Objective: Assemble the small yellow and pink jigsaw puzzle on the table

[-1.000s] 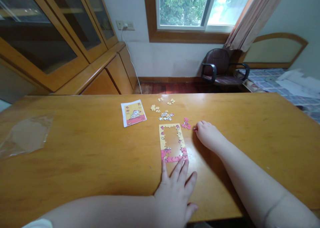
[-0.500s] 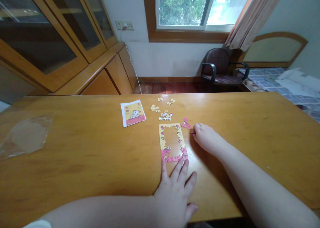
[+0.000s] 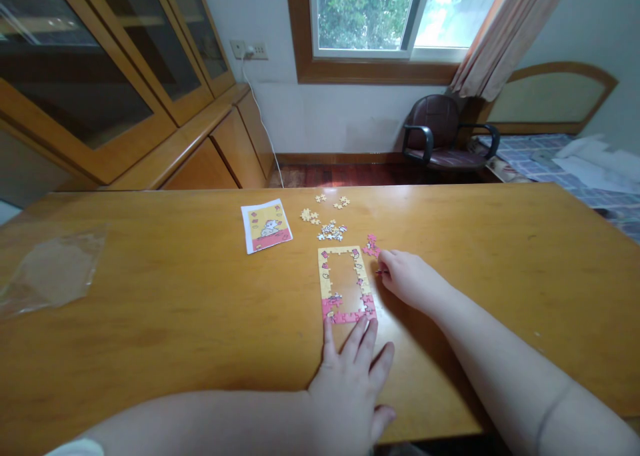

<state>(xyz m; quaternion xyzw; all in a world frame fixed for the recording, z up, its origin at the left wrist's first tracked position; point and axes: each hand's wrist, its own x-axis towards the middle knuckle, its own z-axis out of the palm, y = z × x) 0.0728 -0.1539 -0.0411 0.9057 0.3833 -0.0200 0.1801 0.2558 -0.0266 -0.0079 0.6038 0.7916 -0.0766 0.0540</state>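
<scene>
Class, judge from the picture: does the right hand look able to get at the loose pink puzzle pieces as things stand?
Probably yes: the right hand is right beside the loose pink pieces, and nothing seems to block the way, though it appears to be pinching a small piece.

Both hands bare. Left hand (image 3: 345,379): fingers (image 3: 329,343) slim, slightly tapered, rounded tips. Right hand (image 3: 405,277): rounded, soft outline. Left forearm (image 3: 215,419) bare up to a whitish sleeve edge (image 3: 77,449), just a sliver, bottom left. Right forearm (image 3: 493,356) bare, smooth, narrowing to wrist; thin dark line (image 3: 547,419) across it, crease or mark, can't tell. Nails too small to read.
</scene>
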